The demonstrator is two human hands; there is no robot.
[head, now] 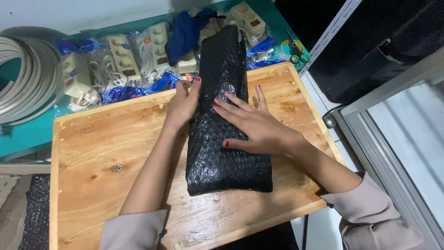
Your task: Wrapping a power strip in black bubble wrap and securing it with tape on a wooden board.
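Note:
A long parcel wrapped in black bubble wrap (224, 69) lies lengthwise on a wooden board (101, 153), its far end reaching past the board's back edge. My left hand (184, 104) grips the parcel's left side, thumb on top. My right hand (254, 125) lies flat on top of the parcel with fingers spread, pressing the wrap down. Both hands have red nails and pale sleeves at the wrists.
Behind the board, several packaged cream power strips (122, 58) lie on a teal surface with a blue cloth (185, 30). A coil of grey cable (23, 78) sits far left. Green-handled scissors (296, 51) lie back right. A metal frame (393, 134) stands at the right.

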